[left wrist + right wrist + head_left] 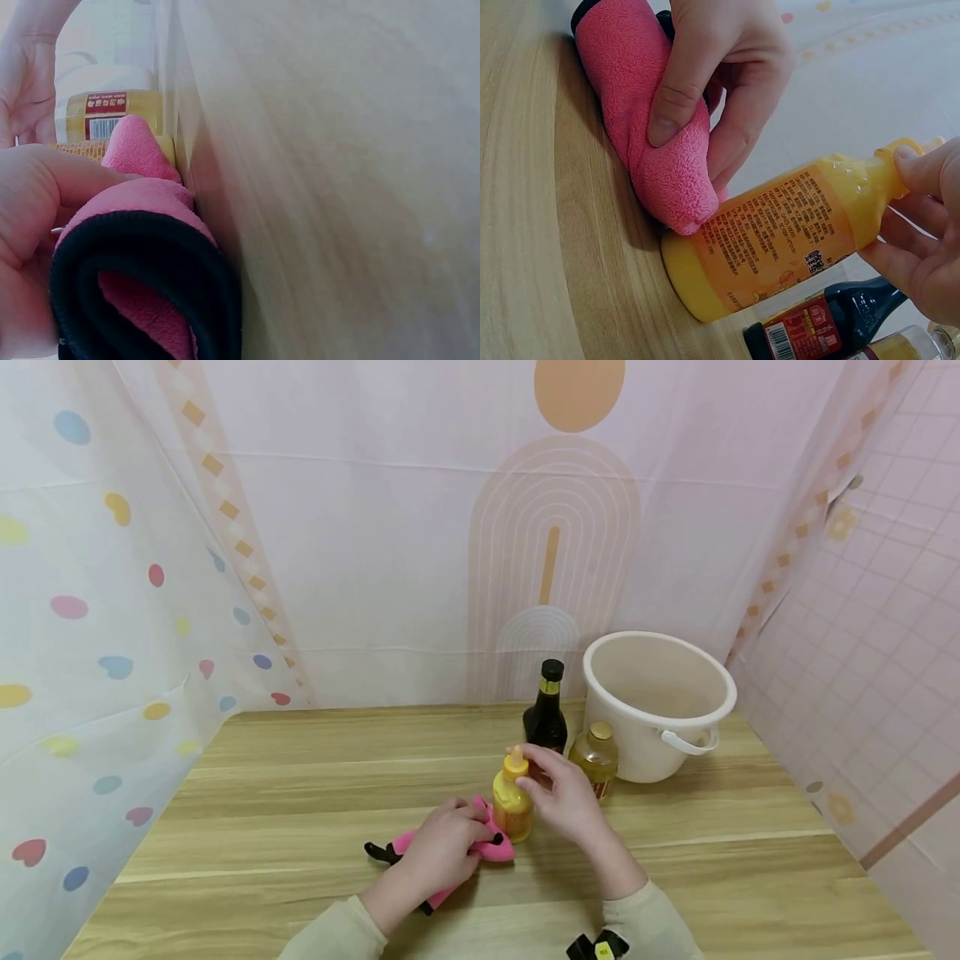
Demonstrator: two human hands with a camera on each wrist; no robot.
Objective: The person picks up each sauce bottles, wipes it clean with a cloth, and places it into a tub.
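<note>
A small yellow squeeze bottle (pixel 512 806) (pixel 780 232) stands on the wooden table (pixel 300 793). My right hand (pixel 558 789) (pixel 919 225) pinches it by its neck and cap. My left hand (pixel 442 847) (pixel 720 82) grips a folded pink cloth with black trim (pixel 480 847) (pixel 649 112) (pixel 142 270) and presses it against the bottle's lower side. In the left wrist view the cloth fills the lower left and a strip of the bottle's label (pixel 112 124) shows behind it.
A dark sauce bottle (pixel 545 710) (pixel 825 326) and a squat amber jar (pixel 596 758) stand just behind the yellow bottle. A white bucket (pixel 658 702) sits at the back right. Patterned curtain walls close in the table on three sides.
</note>
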